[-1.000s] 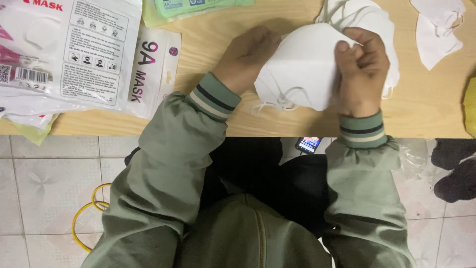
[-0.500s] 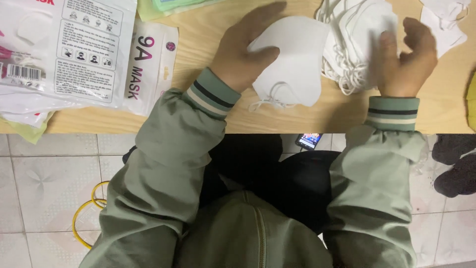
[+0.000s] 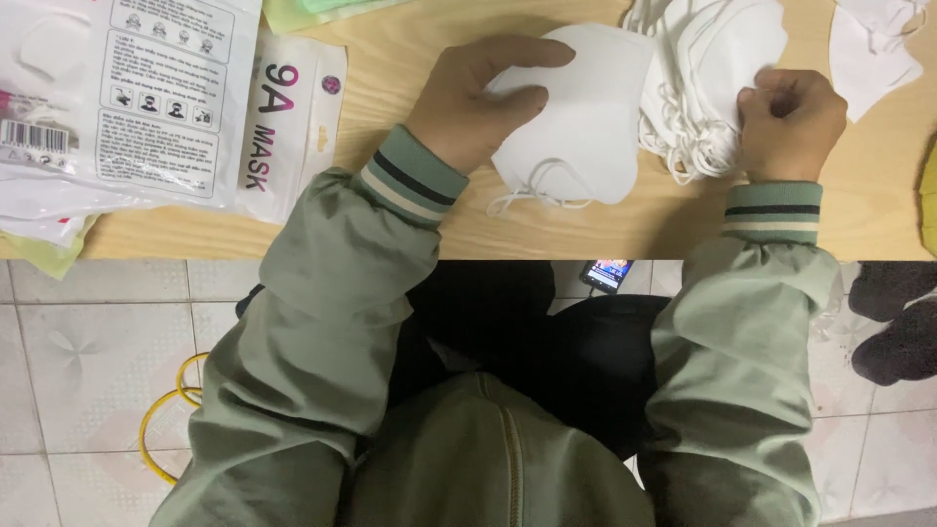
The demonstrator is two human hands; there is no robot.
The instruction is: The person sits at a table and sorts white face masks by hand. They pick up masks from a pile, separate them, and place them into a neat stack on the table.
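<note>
L hand pinching soft white folded mask.

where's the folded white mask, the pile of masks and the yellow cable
folded white mask [image 3: 586, 127], head view, on its flat middle panel
pile of white masks [image 3: 717, 68], head view, on the top mask of the pile
yellow cable [image 3: 161, 420], head view, on the loop lying on the floor tiles
</note>
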